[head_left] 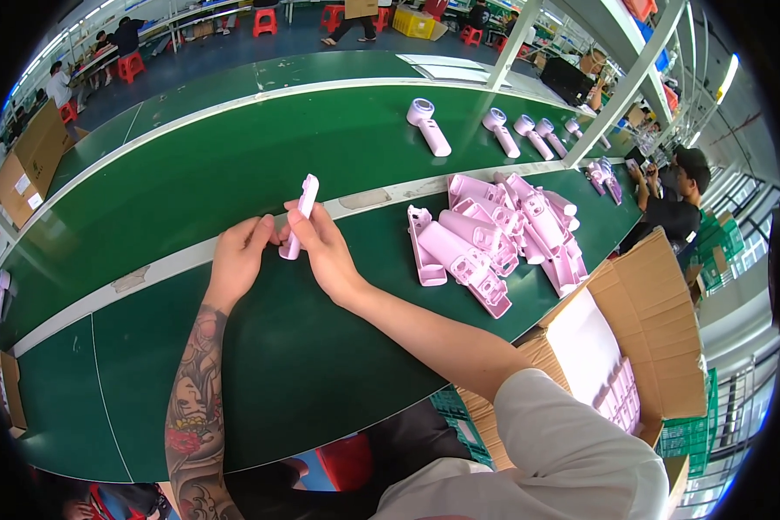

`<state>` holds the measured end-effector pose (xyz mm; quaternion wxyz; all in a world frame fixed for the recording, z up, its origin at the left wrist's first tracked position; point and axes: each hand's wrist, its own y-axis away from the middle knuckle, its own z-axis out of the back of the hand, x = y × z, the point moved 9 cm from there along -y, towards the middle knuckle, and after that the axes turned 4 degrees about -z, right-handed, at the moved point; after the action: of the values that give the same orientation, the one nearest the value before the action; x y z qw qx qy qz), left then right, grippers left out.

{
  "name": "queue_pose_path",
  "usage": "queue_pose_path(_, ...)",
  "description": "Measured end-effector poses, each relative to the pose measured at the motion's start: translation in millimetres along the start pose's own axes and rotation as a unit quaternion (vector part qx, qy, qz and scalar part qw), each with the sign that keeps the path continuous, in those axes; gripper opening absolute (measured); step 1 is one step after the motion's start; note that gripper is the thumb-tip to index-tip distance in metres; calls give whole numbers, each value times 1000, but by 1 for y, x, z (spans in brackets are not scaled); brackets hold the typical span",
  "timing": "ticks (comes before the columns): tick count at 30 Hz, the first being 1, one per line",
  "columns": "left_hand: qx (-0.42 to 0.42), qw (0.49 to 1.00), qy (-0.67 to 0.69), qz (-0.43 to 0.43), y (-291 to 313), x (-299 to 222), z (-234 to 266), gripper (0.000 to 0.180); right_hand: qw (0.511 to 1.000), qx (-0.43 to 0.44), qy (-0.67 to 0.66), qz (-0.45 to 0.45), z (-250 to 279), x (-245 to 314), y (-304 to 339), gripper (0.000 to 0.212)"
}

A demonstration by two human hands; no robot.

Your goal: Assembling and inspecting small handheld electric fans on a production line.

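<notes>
Head view: to the right on the green counter (347,381), a jumbled heap of pink casings (503,230); beyond a pale rail (169,265), pink handheld fans (429,130) on a green belt (260,143). At lower right, an open cardboard box (654,321). Raised near the rail, slightly tilted: a pale pink shell (302,212), long, narrow, nearly edge-on. Clasped by the right grip (328,260); left grip (238,260) close beside, fingers bent, pinching or not impossible to make out.
</notes>
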<state>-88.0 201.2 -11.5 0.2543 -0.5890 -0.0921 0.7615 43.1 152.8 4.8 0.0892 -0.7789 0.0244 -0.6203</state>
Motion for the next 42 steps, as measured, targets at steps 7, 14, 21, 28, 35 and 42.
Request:
queue_pose_path(7,-6,1000,5,10,9,10,12,32,999,5,39,-20,-14,-14,-1,48)
queue_pose_path(14,-13,998,-49,-34,-7,-12,0,33,993,6,116,1,1,0,-2,48)
queue_pose_path(21,-45,994,-89,-33,8,-18,19,30,995,18,96,-13,-23,0,5,51)
queue_pose_path(28,-53,992,-108,-45,10,-22,15,25,994,27,103,-14,-22,1,10,52)
queue_pose_path(35,-42,992,-113,-45,8,-23,12,24,994,22,111,-9,-20,3,12,45)
queue_pose_path(42,-30,990,-137,-23,6,-21,14,26,994,29,104,-6,-21,2,10,43)
